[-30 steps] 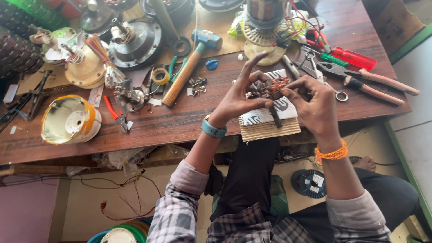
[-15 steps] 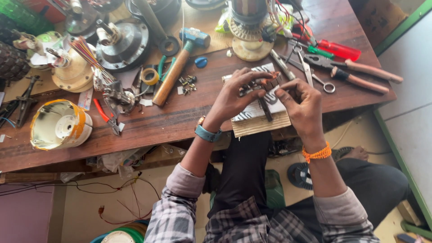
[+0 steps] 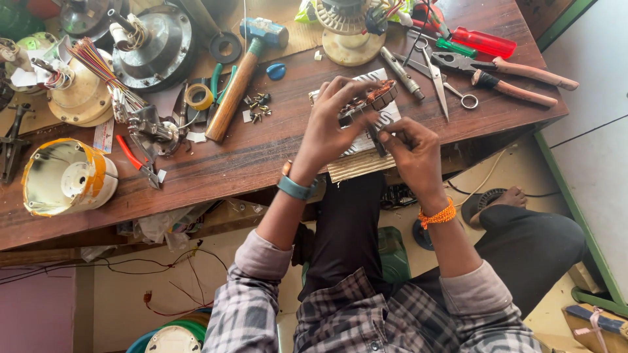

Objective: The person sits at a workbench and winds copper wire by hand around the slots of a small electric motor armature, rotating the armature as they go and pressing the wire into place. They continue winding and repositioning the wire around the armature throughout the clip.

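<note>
My left hand (image 3: 330,127) grips a small ring-shaped motor stator with copper windings (image 3: 367,101), holding it tilted above a piece of corrugated cardboard (image 3: 356,167) at the front edge of the wooden table (image 3: 216,167). My right hand (image 3: 409,153) is pinched on a thin dark tool or wire end (image 3: 374,138) that touches the underside of the stator. A blue band is on my left wrist and an orange thread on my right.
A wooden-handled hammer (image 3: 239,78), tape roll (image 3: 198,96), loose screws (image 3: 256,108), pliers (image 3: 504,65), scissors (image 3: 435,75), a red screwdriver (image 3: 481,40), fan motor housings (image 3: 154,46) and a yellow-rimmed housing (image 3: 65,178) crowd the table. Wires lie on the floor below.
Both hands have drawn slightly toward the table's front edge with the stator; my right hand has dropped lower and now pinches under it. The camera has shifted a little.
</note>
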Available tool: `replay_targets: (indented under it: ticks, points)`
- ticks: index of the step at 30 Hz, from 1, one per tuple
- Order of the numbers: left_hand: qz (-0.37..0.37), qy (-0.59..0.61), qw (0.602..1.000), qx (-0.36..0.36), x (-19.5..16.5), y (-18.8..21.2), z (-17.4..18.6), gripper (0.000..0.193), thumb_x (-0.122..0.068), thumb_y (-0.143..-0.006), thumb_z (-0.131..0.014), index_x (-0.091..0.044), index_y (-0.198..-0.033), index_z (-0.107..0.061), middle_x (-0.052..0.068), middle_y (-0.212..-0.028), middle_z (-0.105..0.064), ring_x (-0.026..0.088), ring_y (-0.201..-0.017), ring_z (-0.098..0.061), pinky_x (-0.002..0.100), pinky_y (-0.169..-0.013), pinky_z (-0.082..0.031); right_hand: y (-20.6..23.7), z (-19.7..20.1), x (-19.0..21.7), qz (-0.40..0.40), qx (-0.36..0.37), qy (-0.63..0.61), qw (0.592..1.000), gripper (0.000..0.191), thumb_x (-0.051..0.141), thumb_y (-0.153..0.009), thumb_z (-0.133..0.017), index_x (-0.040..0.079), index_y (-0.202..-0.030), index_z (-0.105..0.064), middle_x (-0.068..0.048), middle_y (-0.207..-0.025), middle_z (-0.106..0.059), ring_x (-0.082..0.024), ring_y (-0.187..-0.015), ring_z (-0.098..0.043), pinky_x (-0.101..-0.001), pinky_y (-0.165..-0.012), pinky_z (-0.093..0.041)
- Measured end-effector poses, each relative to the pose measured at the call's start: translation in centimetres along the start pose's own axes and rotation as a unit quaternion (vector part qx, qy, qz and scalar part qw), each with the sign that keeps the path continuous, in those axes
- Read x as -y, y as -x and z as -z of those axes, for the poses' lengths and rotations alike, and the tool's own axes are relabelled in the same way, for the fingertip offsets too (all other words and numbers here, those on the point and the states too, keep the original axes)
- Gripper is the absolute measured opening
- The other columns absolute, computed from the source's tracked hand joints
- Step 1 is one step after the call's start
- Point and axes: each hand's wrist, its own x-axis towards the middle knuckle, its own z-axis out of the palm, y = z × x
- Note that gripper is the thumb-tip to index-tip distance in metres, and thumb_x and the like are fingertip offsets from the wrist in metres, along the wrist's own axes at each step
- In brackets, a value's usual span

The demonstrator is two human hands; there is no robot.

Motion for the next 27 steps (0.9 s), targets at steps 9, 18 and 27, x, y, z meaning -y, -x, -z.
replay_targets:
  ticks: [9, 18, 27]
  points:
    - [-0.012, -0.134, 0.989, -0.064, 1.9, 0.2, -3.1, 0.046, -0.027, -0.083, -0.088, -0.018, -0.124, -0.069, -0.003, -0.114, -0.073, 0.019, -0.101, -0.061, 0.034, -0.09, -0.053, -0.2, 1.9, -0.6, -0.002, -0.051, 0.016, 0.999, 0.004, 0.004, -0.098, -0.074, 0.001, -0.099, -0.071, 0.004, -0.079, -0.066, -0.001, -0.071, -0.055, -0.0186, -0.063, -0.042]
    - [-0.063, -0.017, 0.998, 0.018, 5.0, 0.4, 0.5, 0.044, -0.019, -0.076, -0.092, -0.014, -0.117, -0.075, -0.001, -0.117, -0.075, 0.017, -0.102, -0.062, 0.033, -0.092, -0.056, -1.5, 3.5, 0.1, 0.06, -0.05, 0.09, 0.993, 0.011, 0.013, -0.103, -0.076, 0.004, -0.1, -0.07, 0.006, -0.08, -0.062, 0.0, -0.069, -0.047, -0.0198, -0.06, -0.035]
    - [-0.055, 0.004, 0.998, 0.011, 5.8, 0.7, 0.5, 0.042, -0.022, -0.074, -0.093, -0.014, -0.111, -0.075, -0.002, -0.12, -0.074, 0.017, -0.104, -0.063, 0.033, -0.094, -0.058, -5.4, 2.3, 2.3, 0.136, -0.019, 0.219, 0.966, 0.011, 0.014, -0.104, -0.08, 0.005, -0.102, -0.074, 0.004, -0.077, -0.064, -0.002, -0.06, -0.042, -0.0222, -0.053, -0.027]
